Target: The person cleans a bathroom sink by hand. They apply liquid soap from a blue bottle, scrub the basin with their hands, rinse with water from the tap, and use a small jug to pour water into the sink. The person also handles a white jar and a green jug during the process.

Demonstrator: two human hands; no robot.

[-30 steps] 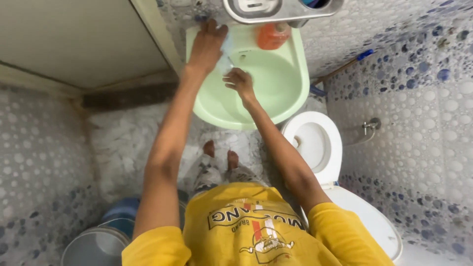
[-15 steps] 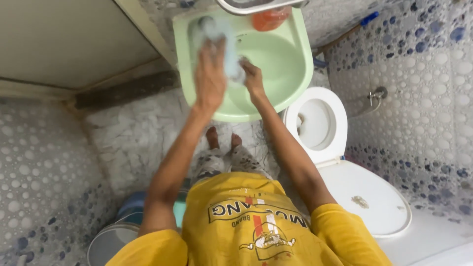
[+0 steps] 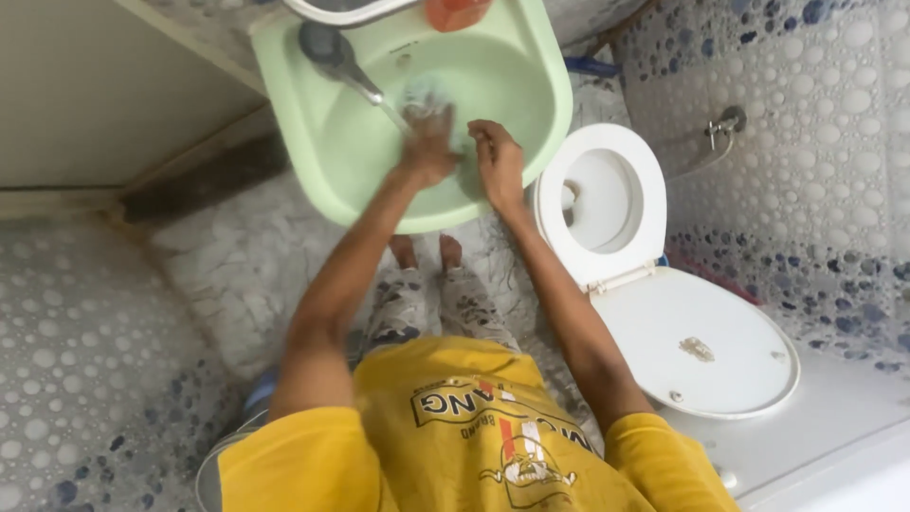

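1. The left hand is seen inside the pale green basin, and its grip is closed on a light blue cloth, which is bunched under the fingers against the basin's inner wall.
2. The cloth is placed just beneath the spout of the metal tap, where a thin stream of water is seen.
3. The right hand is held just beside the left one, over the basin's near rim; its fingers are curled, but whether anything is pinched cannot be told.
4. An orange bottle is set at the basin's far edge.
5. A white toilet with its lid raised is found right of the basin, near it.
6. Bare feet are seen on the floor under the basin.
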